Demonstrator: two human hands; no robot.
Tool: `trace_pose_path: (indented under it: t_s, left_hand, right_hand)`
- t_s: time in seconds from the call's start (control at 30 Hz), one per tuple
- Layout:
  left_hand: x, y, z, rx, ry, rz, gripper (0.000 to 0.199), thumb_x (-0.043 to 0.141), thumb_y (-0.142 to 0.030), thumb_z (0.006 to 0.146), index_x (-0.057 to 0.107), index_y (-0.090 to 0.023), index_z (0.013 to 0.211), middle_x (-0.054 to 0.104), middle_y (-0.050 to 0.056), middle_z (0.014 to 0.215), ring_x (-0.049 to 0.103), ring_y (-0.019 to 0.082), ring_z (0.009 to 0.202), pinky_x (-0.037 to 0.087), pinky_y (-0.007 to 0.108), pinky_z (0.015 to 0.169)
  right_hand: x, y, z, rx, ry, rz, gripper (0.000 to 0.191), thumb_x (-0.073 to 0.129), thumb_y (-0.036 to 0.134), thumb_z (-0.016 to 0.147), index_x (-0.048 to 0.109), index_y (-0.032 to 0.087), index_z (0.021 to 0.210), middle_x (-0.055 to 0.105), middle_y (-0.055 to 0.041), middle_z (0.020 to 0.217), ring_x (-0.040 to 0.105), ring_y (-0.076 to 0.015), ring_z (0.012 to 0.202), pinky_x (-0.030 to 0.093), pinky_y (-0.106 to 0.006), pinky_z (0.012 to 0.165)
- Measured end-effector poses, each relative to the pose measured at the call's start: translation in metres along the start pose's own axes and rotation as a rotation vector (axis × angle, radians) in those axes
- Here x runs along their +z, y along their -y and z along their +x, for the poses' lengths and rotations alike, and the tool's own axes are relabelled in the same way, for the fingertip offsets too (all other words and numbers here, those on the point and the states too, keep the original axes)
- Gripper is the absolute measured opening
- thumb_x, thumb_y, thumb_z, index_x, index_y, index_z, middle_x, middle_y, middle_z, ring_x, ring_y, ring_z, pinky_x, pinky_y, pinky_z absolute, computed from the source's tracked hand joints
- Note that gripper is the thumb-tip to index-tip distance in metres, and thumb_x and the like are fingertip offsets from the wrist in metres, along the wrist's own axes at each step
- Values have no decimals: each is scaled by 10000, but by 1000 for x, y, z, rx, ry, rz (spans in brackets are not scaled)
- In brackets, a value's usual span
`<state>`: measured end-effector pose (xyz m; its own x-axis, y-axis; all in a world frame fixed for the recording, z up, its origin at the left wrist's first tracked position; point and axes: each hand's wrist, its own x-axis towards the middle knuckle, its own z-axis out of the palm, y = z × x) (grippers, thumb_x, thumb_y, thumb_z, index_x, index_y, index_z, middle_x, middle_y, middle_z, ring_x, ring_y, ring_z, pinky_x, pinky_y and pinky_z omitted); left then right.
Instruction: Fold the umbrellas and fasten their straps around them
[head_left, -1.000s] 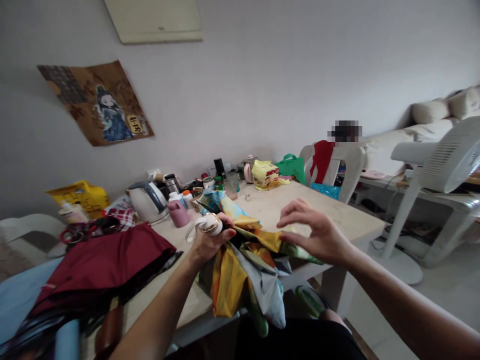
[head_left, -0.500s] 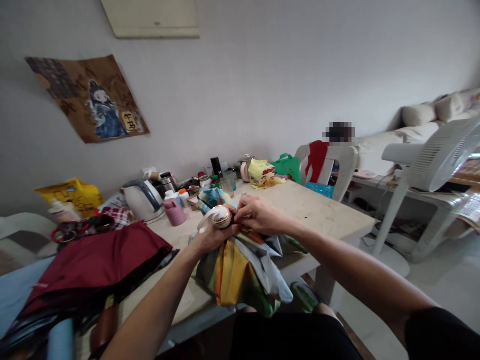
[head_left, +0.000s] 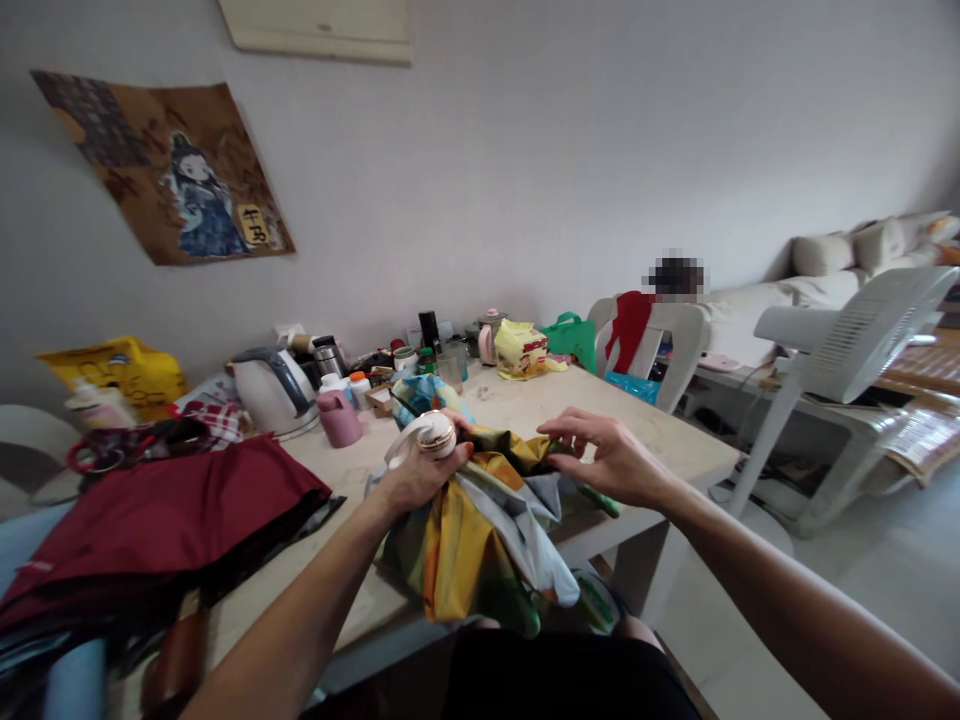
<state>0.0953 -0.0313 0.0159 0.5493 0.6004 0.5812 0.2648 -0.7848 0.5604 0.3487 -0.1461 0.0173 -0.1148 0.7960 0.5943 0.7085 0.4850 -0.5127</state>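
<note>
A colourful folding umbrella (head_left: pixel 457 550) with yellow, grey, blue and green panels lies loosely bunched over the table's front edge. Its white knob handle with a gold ring (head_left: pixel 435 435) points up toward me. My left hand (head_left: pixel 424 475) is wrapped round the umbrella just by this handle, and its fingers are partly hidden underneath. To the right, my right hand (head_left: pixel 600 455) pinches a yellow-olive fold of the canopy between thumb and fingers and draws it outward.
A maroon umbrella (head_left: pixel 172 510) lies at the left of the pale table (head_left: pixel 637 420). Behind stand a kettle (head_left: pixel 274 390), a pink pitcher (head_left: pixel 339 418), bottles and a yellow snack bag (head_left: pixel 520 350). A person's blurred head shows beyond the white chair (head_left: pixel 686 345); a fan (head_left: pixel 862 335) stands right.
My right hand has moved right, away from the left hand, spreading a canopy fold with it. My left hand keeps its hold by the handle. The view has shifted slightly.
</note>
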Motion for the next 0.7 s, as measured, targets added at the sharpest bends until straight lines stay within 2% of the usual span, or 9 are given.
trace_pose_path:
  t_s: [0.1,0.17,0.3,0.37,0.43,0.53,0.6,0.63,0.7]
  left_hand:
    - [1,5,-1,-13,28,-10,283,591,-351,819,605,-207,1062,665,18,917,633,202,902,491,350,907]
    - [2,7,-3,-17,8,-9,349,599,-353,816,588,-213,1135,680,26,967,639,211,932,483,372,935]
    - [2,4,-5,-18,-98,71,311,622,-362,799,616,-212,1071,692,44,1022,642,223,945,489,392,927]
    - [2,0,-6,-24,-111,95,222,612,-356,798,642,-212,963,699,26,929,651,208,864,515,365,850]
    - [1,-4,-6,-41,-86,99,155,606,-352,793,660,-217,847,699,2,817,654,191,793,525,334,793]
    - [1,-5,-4,-67,-1,25,157,603,-349,796,686,-217,818,726,-5,800,673,179,786,535,302,778]
    - [2,-2,-2,-82,59,-85,192,595,-355,813,695,-202,872,744,15,840,688,182,803,544,297,774]
    - [2,1,-1,-89,88,-139,213,590,-362,822,694,-192,896,746,27,846,692,185,801,548,296,761]
    - [2,6,0,-93,140,-206,242,585,-374,832,693,-178,924,738,40,822,689,183,768,547,289,718]
  right_hand:
    - [6,-9,-1,72,-98,4,341,541,185,794,688,167,1101,685,-55,909,584,-120,648,489,-262,602]
    - [9,-15,1,98,-146,22,330,522,202,815,696,168,1093,685,-50,896,589,-126,669,479,-260,600]
    - [10,-18,7,130,-167,52,290,533,345,875,727,175,1008,689,-57,893,572,-130,656,456,-272,592]
    - [9,-16,9,164,-134,60,317,577,412,854,727,167,990,690,-59,874,563,-132,642,449,-275,590]
    - [6,-10,12,163,-47,49,321,646,431,801,728,169,968,686,-56,867,570,-136,659,441,-270,596]
    - [3,1,21,90,92,-72,282,725,380,719,735,174,910,670,-49,858,572,-143,703,415,-262,618]
    - [1,6,34,66,139,-175,106,687,265,723,713,164,738,623,-16,718,523,-118,636,367,-256,597]
    - [0,6,41,80,155,-192,111,647,205,725,668,160,626,570,7,623,480,-101,584,336,-254,574]
    - [-1,2,57,181,162,-106,240,588,132,707,544,160,473,430,45,475,372,-73,489,267,-254,514]
